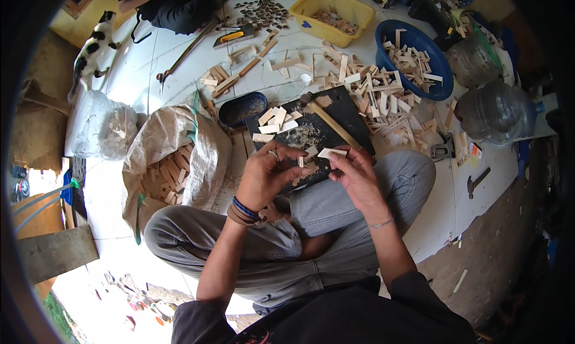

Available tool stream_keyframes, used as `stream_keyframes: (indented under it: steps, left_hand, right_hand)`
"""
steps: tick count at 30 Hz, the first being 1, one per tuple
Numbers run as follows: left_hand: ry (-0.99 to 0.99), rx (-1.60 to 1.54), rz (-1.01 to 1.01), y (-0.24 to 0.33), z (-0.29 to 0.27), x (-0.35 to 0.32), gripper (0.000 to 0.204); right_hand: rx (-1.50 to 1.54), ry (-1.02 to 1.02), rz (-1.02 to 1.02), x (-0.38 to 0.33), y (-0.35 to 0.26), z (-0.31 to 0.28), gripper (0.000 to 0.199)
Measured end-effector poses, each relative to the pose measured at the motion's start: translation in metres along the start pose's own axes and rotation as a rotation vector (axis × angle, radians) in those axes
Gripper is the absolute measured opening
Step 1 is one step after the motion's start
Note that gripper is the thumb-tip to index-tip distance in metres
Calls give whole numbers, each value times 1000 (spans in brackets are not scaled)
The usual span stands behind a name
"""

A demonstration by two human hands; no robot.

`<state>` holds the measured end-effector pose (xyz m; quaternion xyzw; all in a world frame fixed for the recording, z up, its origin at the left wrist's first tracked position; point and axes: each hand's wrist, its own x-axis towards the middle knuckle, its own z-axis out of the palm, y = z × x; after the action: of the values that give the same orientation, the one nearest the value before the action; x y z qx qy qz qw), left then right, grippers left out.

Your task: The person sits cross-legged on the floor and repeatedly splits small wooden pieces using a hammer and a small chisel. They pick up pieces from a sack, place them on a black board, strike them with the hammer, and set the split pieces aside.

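Above my crossed legs, my left hand (269,171) pinches a small wooden piece (302,162) between thumb and fingers. Just right of it, my right hand (355,174) grips a flat pale wood piece (331,153) at its end. The two pieces are apart. Beneath both hands lies a black board (344,107) strewn with wood dust. Several short wood blocks (277,120) rest on its left part. A hammer (326,119) with a wooden handle lies slantwise across the board, its handle end close to my right fingers.
A woven sack (203,141) of wood pieces stands at the left, beside a small dark blue tray (242,108). Beyond the board are a heap of wood strips (383,104), a blue basin (440,92) and a yellow tub (305,20). Another person (173,11) sits far left, near a cat (96,50).
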<state>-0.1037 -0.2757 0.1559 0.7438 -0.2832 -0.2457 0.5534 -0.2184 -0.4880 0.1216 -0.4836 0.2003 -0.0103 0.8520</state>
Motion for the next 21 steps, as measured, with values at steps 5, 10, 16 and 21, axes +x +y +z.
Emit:
stream_keyframes:
  steps: [5,10,16,21]
  left_hand:
    - [49,2,125,-7,18,1,32]
    - [72,-69,180,-15,36,-1,33]
    - [173,77,289,-19,47,-5,29]
    - [205,100,318,-20,49,-3,28]
  right_hand:
    - [33,-45,55,-9,-8,1,14]
    - [-68,29,17,-14,-11,9,15]
    - [-144,118,29,-15,-8,18,16]
    - [-141,191,59,-15,-4,20,13]
